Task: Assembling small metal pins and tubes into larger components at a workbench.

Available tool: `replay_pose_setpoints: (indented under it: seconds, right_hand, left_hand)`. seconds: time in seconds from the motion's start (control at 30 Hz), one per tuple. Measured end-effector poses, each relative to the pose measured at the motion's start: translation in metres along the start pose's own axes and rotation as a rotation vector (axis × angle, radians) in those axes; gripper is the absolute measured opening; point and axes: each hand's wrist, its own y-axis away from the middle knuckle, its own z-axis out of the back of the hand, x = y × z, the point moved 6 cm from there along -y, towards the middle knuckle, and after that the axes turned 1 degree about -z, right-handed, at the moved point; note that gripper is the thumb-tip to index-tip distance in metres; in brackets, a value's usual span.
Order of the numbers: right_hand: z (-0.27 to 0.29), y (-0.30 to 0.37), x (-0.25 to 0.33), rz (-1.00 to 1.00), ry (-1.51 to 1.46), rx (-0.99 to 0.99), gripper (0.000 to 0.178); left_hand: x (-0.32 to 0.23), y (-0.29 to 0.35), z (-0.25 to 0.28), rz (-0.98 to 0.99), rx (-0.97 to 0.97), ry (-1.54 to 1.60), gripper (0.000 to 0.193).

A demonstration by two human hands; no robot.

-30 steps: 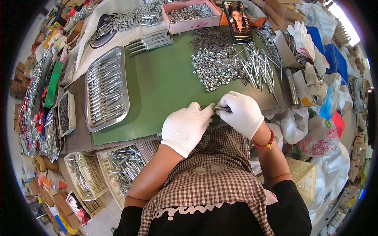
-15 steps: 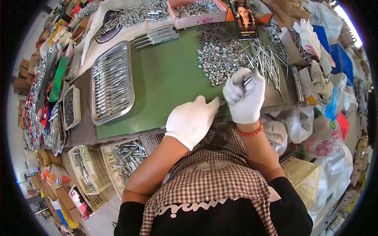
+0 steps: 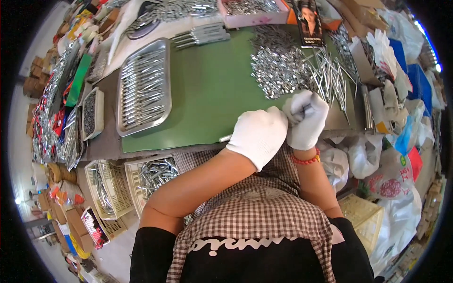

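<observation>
Both of my hands wear white gloves and meet above the near edge of the green mat (image 3: pixel 203 94). My left hand (image 3: pixel 259 137) is closed around a slim metal tube (image 3: pixel 225 138), whose silver end sticks out to the left of the palm. Against its fingertips rests my right hand (image 3: pixel 306 120), with curled fingers; whatever lies in them is hidden. Just beyond the hands is a heap of small shiny metal fittings (image 3: pixel 278 70). Thin pointed metal rods (image 3: pixel 330 78) lie loosely to the right of that heap.
At left, a steel tray (image 3: pixel 167 106) holds a row of metal rods. Several grey tubes (image 3: pixel 203 37) lie behind it. A pink box (image 3: pixel 255 19) of metal parts and a phone (image 3: pixel 309 23) stand at the back. Below the mat, plastic baskets (image 3: pixel 134 188) contain more tubes.
My hands have come together, the left turning and moving right against the right one. The metal piece that showed in my right fingers is now hidden. The whole view has shifted slightly.
</observation>
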Motion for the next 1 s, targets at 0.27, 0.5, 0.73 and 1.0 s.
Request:
replay_pose_setpoints:
  seconds: [0.27, 0.5, 0.73, 1.0]
  right_hand:
    - [-0.004, -0.006, 0.000, -0.065, -0.168, -0.028, 0.048]
    - [0.003, -0.016, -0.007, -0.081, -0.148, -0.004, 0.044]
    - [0.011, -0.022, -0.010, -0.117, -0.165, 0.246, 0.043]
    - [0.011, -0.019, -0.011, -0.105, 0.076, 0.214, 0.044]
  left_hand:
    - [0.045, 0.072, 0.027, 0.197, -0.223, 0.097, 0.016]
    - [0.097, 0.182, 0.011, 0.598, -0.292, 0.046, 0.021]
    - [0.191, 0.469, -0.089, 1.521, -0.216, 0.254, 0.033]
    - [0.095, 0.606, -0.200, 1.986, -0.134, 0.398, 0.048]
